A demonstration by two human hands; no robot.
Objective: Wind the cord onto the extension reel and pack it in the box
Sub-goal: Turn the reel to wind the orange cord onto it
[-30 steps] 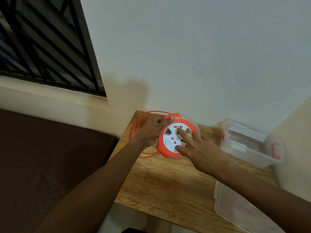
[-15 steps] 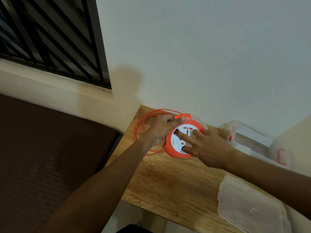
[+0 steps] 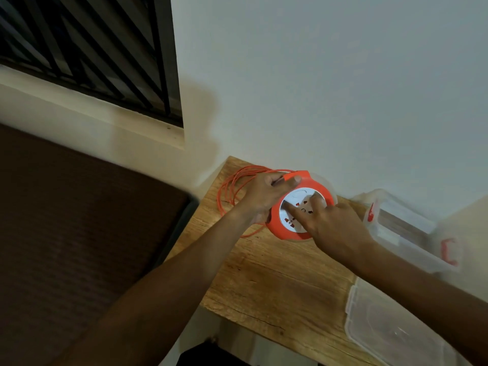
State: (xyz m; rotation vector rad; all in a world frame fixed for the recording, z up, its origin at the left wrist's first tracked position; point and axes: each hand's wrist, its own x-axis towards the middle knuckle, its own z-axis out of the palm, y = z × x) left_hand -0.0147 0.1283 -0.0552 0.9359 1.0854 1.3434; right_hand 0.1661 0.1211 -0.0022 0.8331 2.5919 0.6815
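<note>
The reel (image 3: 301,207), orange with a white socket face, sits at the far edge of the wooden surface (image 3: 264,281), close to the wall. The left hand (image 3: 264,196) has its grip clamped on the reel's left rim, thumb over the top by the orange handle tab. The right hand (image 3: 332,228) rests on the white face with two straight fingers (image 3: 293,208) pressing it, so that grip is apart and holds nothing. Loose loops of orange cord (image 3: 232,186) lie at the surface's far left corner, just behind and beside the left hand, not yet on the reel.

The winding step looks to be in hand: the fingers seem set to turn the face while the left hand steadies the housing. Much cord appears to be still out. The next move calls for a steady turn of the face, with the loops feeding in without snagging at the corner.

The clear box (image 3: 406,233) waits open at the far right edge, its lid (image 3: 390,331) lying near the right front edge, both well apart from the cord
</note>
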